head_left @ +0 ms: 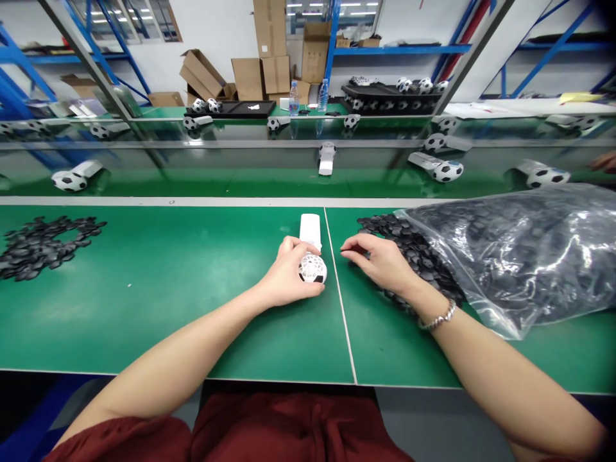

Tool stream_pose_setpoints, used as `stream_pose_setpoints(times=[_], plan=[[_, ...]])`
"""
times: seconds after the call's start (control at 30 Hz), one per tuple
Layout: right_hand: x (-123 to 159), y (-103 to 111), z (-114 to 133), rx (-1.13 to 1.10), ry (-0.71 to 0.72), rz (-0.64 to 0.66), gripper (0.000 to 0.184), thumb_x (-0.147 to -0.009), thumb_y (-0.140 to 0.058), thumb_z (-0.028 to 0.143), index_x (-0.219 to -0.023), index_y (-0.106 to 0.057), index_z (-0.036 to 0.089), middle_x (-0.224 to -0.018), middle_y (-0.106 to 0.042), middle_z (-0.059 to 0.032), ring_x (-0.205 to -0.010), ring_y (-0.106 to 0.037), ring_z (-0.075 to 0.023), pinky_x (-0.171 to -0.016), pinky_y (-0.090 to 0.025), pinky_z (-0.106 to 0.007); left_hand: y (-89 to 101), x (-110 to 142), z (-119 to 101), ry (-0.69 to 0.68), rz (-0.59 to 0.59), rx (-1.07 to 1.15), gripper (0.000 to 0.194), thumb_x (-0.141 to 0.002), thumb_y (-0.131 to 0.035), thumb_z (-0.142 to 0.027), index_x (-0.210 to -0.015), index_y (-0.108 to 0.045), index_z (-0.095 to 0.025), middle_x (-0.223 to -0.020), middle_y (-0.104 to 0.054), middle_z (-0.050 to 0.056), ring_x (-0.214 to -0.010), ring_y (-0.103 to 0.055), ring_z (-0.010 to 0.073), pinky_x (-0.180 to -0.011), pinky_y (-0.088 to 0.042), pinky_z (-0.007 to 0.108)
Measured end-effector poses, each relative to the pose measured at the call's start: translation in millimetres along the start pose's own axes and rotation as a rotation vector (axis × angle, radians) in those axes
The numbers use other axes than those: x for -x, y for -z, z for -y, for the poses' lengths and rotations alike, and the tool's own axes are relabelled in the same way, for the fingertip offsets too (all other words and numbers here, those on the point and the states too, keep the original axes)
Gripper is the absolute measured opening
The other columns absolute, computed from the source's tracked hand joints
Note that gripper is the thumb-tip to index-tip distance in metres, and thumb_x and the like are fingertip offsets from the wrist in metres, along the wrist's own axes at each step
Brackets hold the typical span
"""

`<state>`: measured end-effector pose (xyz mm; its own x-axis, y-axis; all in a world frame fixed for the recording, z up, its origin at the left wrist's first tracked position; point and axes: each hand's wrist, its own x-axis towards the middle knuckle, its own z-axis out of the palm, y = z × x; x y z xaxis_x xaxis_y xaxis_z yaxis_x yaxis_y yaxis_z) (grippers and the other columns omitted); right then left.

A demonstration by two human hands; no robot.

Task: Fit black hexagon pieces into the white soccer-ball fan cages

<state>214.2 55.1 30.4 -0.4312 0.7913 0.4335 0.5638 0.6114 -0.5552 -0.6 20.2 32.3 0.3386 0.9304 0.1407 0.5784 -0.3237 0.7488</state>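
Note:
My left hand [287, 274] is wrapped around a white ball-headed toy [312, 263] that lies on the green table, its white handle pointing away from me. My right hand [378, 260] rests just right of it, fingers curled and pressed together at the edge of a pile of small black pieces [409, 247]. Whether a piece sits between those fingertips is too small to tell. The pile spills out of a clear plastic bag [524, 250] full of the same black pieces.
A second heap of black pieces [41, 244] lies at the far left. Beyond a white strip, a conveyor [240, 173] carries several soccer-ball toys [437, 168]. Another person's hand [606, 160] shows at the far right. Cardboard boxes and blue racks stand behind.

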Motion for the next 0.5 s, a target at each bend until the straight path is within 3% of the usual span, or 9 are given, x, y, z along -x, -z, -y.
stream_pose_setpoints(times=[0.3, 0.5], plan=[[3, -6, 18, -0.331, -0.013, 0.252, 0.017, -0.083, -0.059, 0.034, -0.08, -0.064, 0.018, -0.08, -0.063, -0.003, -0.073, -0.057, -0.0156, -0.07, -0.046, -0.029, 24.6, -10, 10, -0.157, 0.269, 0.077, 0.054, -0.061, -0.059, -0.014, -0.113, -0.051, -0.022, -0.116, -0.045, 0.004, -0.109, -0.049, 0.0209, -0.098, -0.038, 0.036], [4, -17, 17, -0.271, 0.06, 0.168, 0.008, -0.084, -0.059, 0.023, -0.083, -0.065, 0.018, -0.082, -0.065, -0.002, -0.076, -0.058, -0.0142, -0.072, -0.044, -0.026, 17.7, -9, 7, -0.156, 0.198, 0.07, 0.048, -0.062, -0.062, -0.016, -0.108, -0.052, -0.021, -0.112, -0.048, 0.005, -0.108, -0.049, 0.0215, -0.096, -0.039, 0.035]])
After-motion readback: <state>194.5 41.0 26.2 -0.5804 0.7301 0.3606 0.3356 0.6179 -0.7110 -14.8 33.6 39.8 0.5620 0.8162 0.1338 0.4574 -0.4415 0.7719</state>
